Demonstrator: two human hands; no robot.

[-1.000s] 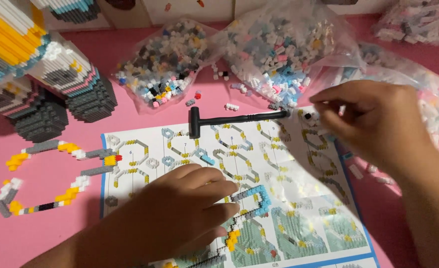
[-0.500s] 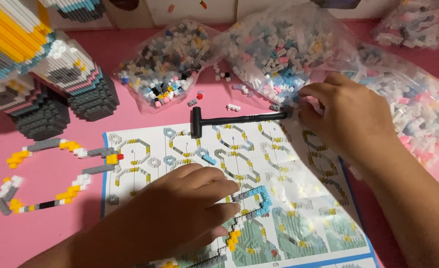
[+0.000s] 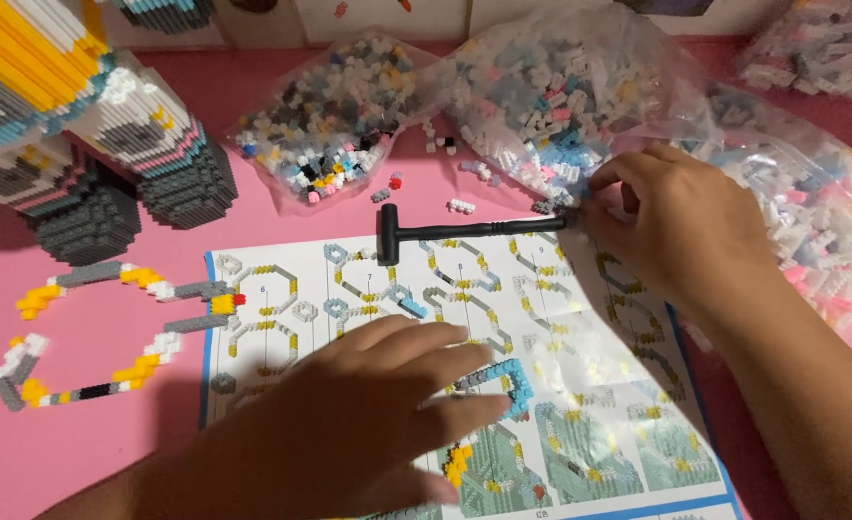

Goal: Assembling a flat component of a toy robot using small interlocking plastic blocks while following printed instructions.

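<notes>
My left hand (image 3: 349, 433) lies flat on a printed instruction sheet (image 3: 599, 385), fingers spread, holding nothing. Its fingertips touch a small blue and grey brick loop (image 3: 505, 380) that rests on the sheet. My right hand (image 3: 686, 226) is at the mouth of a clear bag of pale blue, pink and white tiny bricks (image 3: 551, 106). Its curled fingertips are down among loose bricks by the bag's edge, and whether they pinch one is hidden. A small black hammer (image 3: 445, 231) lies across the top of the sheet, its handle end beside my right fingers.
A second bag of mixed bricks (image 3: 335, 120) sits at the back middle, and more bags (image 3: 811, 221) at the right. A tall striped brick model (image 3: 70, 125) stands at the left. Thin yellow, grey and white brick strips (image 3: 108, 337) lie on the pink tabletop.
My right hand has moved left from the sheet's right edge to the mouth of the pale brick bag. My left hand has stayed on the sheet.
</notes>
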